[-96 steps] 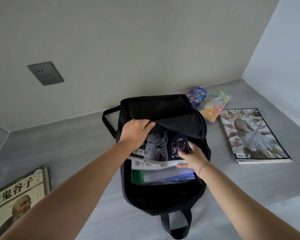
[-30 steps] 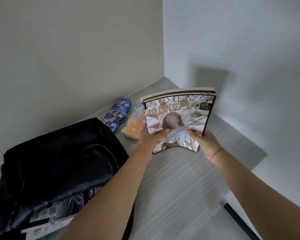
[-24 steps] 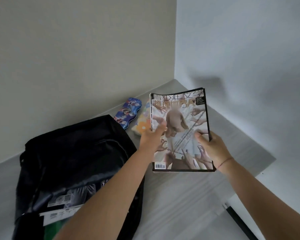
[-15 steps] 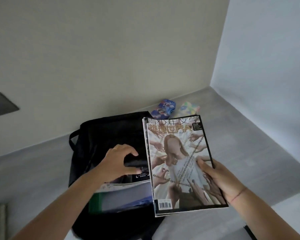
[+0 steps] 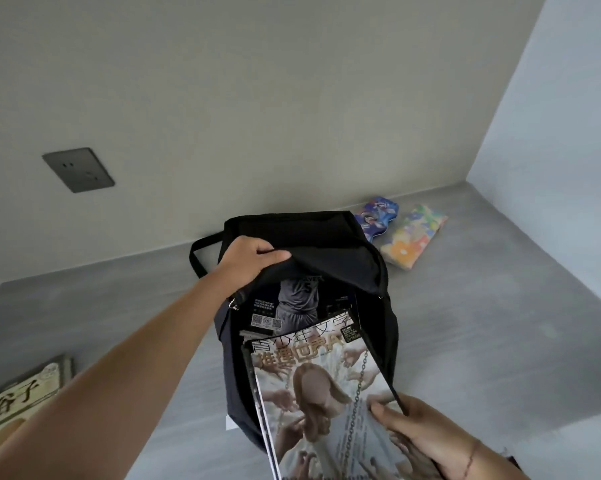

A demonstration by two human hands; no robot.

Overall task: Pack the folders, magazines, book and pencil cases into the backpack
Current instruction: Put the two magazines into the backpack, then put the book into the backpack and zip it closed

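The left hand (image 5: 254, 252), mid-frame, grips the flap (image 5: 330, 251) of the backpack (image 5: 387, 327) and lifts it so the mouth gapes. The right hand (image 5: 420, 434), lower right, pinches the magazine (image 5: 316, 386) at its near edge, thumb on the cover. The magazine's far end is already over the mouth.

To do this well, I judge the flap should be held high and the magazine slid in flat and straight, so its corners clear the zip (glossy pages crease easily). It should then settle on the dark magazine (image 5: 292, 301) lying inside.

The magazine in hand is thick and glossy. Its pale cover shows a figure, reaching hands and a chain, with bold characters across the top.

The blue case (image 5: 377, 216) and floral case (image 5: 413, 237) lie at the upper right beside the backpack. The book (image 5: 22, 396) lies at the lower left. None of them is packed yet.
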